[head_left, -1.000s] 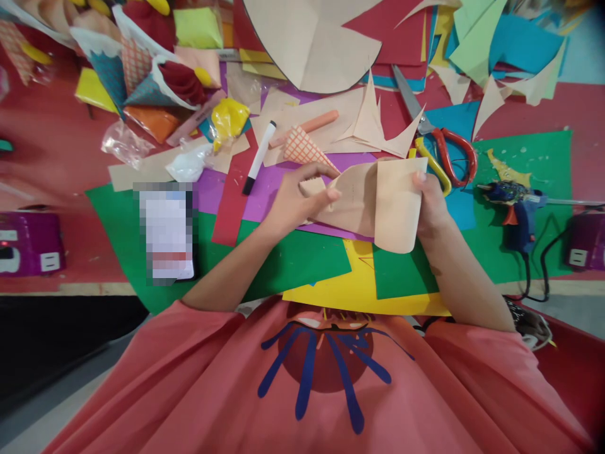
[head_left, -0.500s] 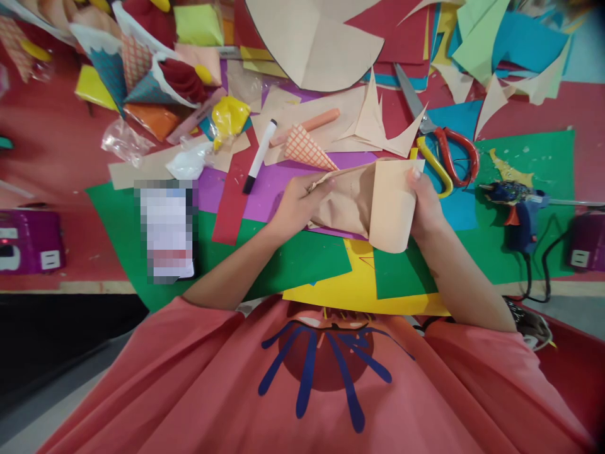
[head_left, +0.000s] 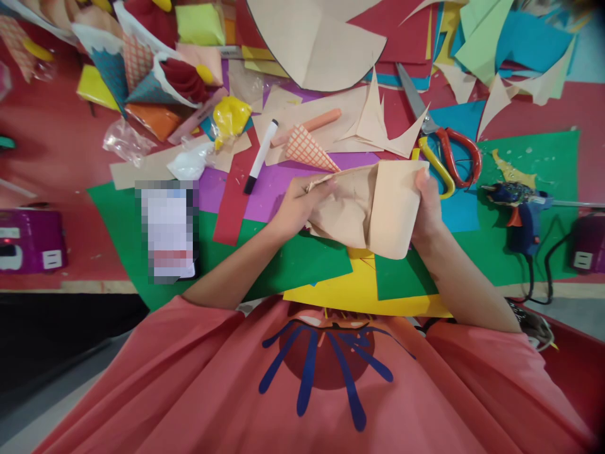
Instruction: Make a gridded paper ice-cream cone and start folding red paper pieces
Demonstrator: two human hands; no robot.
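A sheet of tan paper (head_left: 396, 211), its right part curled over, is held between my two hands above the green and purple sheets. Crumpled and creased, its left part is gripped by my left hand (head_left: 302, 205), with the fingers partly inside the fold. My right hand (head_left: 429, 203) pinches the curled right edge, thumb on top and fingers hidden behind. Just beyond the paper lies a small orange-checked paper cone (head_left: 309, 148). Scissors (head_left: 437, 142) with red and yellow handles rest by my right hand.
A blue glue gun (head_left: 525, 217) with its cord lies at right. A marker (head_left: 261, 156), a phone (head_left: 169, 232) and a yellow clay packet (head_left: 231, 116) are at left. Decorated cones (head_left: 108, 69) stand at far left; a tan paper disc (head_left: 316, 44) and scraps lie at the back.
The curled right part of the tan paper has tipped slightly lower and wider, with my right hand shifted a little right. My left hand keeps its grip.
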